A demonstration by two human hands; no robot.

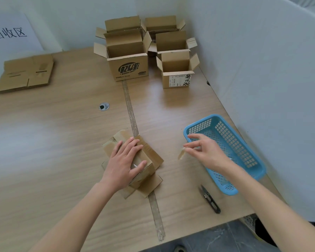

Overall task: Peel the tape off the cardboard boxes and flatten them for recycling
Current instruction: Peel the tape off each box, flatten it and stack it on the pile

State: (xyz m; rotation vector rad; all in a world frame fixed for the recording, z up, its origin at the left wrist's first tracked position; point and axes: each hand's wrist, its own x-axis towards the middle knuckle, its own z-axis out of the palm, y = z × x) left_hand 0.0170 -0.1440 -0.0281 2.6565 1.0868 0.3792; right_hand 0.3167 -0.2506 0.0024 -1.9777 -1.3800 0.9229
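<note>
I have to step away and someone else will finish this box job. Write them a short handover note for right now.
Left hand presses flat on the small brown cardboard box near the table's front.
Right hand pinches a peeled strip of clear tape beside the blue plastic basket.
Done: flattened cardboard lies far left.
Left: drop the strip, flatten this box, then the five open boxes at the back. Black snips lie near the basket.

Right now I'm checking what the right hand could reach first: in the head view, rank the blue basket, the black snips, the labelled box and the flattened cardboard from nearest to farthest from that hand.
1. Blue basket: right beside the right hand, on its right.
2. Black snips: nearer the table's front edge.
3. Labelled box: toward the back.
4. Flattened cardboard: far left corner.
</note>
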